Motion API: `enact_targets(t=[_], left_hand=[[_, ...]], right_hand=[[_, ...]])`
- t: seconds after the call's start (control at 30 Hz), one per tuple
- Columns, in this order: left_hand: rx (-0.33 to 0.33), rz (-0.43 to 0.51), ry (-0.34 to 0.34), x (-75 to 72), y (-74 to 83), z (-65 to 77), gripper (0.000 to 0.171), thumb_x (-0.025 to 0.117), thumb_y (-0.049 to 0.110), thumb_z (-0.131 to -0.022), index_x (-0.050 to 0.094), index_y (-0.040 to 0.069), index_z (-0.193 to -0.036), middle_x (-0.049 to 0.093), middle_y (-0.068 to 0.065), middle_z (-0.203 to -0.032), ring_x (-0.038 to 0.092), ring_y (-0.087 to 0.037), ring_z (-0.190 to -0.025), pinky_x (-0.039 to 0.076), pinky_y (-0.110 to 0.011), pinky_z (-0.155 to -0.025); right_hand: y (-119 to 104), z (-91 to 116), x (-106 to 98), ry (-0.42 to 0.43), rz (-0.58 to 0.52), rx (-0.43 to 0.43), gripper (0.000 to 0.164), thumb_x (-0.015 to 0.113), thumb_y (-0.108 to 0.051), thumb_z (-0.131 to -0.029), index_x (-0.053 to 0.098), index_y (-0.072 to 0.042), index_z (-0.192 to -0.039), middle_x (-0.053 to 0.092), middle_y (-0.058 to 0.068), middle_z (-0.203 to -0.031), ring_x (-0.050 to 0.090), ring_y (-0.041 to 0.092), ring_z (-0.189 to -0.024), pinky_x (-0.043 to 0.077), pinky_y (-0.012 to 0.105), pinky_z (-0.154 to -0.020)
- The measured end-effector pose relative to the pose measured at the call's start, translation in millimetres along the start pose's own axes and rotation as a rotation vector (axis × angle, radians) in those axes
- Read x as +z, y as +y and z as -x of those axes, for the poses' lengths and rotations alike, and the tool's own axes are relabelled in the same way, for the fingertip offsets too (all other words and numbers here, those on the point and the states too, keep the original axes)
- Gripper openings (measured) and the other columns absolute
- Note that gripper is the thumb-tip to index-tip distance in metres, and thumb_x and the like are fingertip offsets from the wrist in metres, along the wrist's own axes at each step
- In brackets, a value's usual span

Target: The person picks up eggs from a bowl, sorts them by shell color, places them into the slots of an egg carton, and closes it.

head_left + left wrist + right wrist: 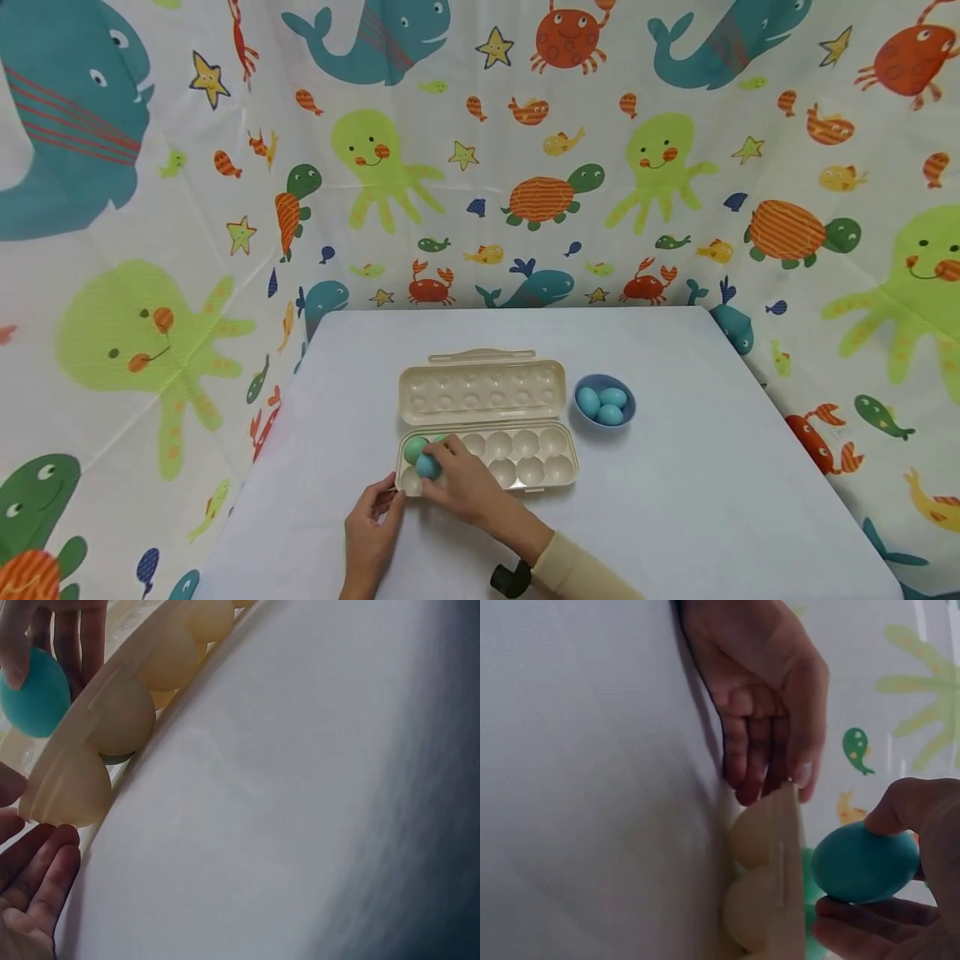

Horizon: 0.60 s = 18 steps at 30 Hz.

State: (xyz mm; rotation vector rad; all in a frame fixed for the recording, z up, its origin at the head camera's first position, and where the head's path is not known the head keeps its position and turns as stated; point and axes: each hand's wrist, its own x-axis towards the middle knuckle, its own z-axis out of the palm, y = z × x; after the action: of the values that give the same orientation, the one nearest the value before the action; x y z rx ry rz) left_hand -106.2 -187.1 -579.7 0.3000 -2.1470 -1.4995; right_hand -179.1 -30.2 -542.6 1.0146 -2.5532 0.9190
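An open beige egg carton (482,392) lies on the table with its lid folded back. My left hand (371,529) pinches the near left corner of its tray, with the thumb on the rim and the fingers below, as the left wrist view shows. Between the thumb and fingers of my right hand (468,487) is a blue egg (866,862), held just above the left end of the tray. A green egg (414,450) sits in the back left cup. Another green egg (438,437) beside it is partly hidden by my right hand.
A blue bowl (606,425) with three blue eggs (612,414) stands right of the carton on the white table (712,500). A curtain (465,283) printed with sea animals hangs behind and at both sides. A black band (512,578) is by the right wrist.
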Motion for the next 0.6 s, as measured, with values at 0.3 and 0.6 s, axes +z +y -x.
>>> enact_targets(t=[0.3,0.6], left_hand=[[-0.052,-0.076,-0.007,7.9,-25.8,-2.0,0.029,0.070,-0.003,-0.089,0.067,-0.002,-0.119,0.073,-0.017,-0.116,0.061,0.007,-0.086,0.049,-0.002,-0.076],[-0.066,-0.033,-0.012,4.8,-17.9,-0.1,0.029,0.069,-0.004,-0.089,0.067,-0.005,-0.118,0.073,-0.019,-0.113,0.063,0.004,-0.081,0.049,-0.002,-0.076]], right_hand=[[0.4,1.0,19.0,-0.105,0.110,0.008,0.038,0.070,-0.027,-0.089,0.063,-0.016,-0.125,0.061,0.003,-0.109,0.061,0.006,-0.077,0.054,0.015,-0.064],[0.2,-3.2,33.0,-0.080,0.210,-0.057,0.039,0.073,-0.030,-0.088,0.065,-0.016,-0.123,0.061,0.002,-0.099,0.054,0.006,-0.077,0.047,0.012,-0.060]])
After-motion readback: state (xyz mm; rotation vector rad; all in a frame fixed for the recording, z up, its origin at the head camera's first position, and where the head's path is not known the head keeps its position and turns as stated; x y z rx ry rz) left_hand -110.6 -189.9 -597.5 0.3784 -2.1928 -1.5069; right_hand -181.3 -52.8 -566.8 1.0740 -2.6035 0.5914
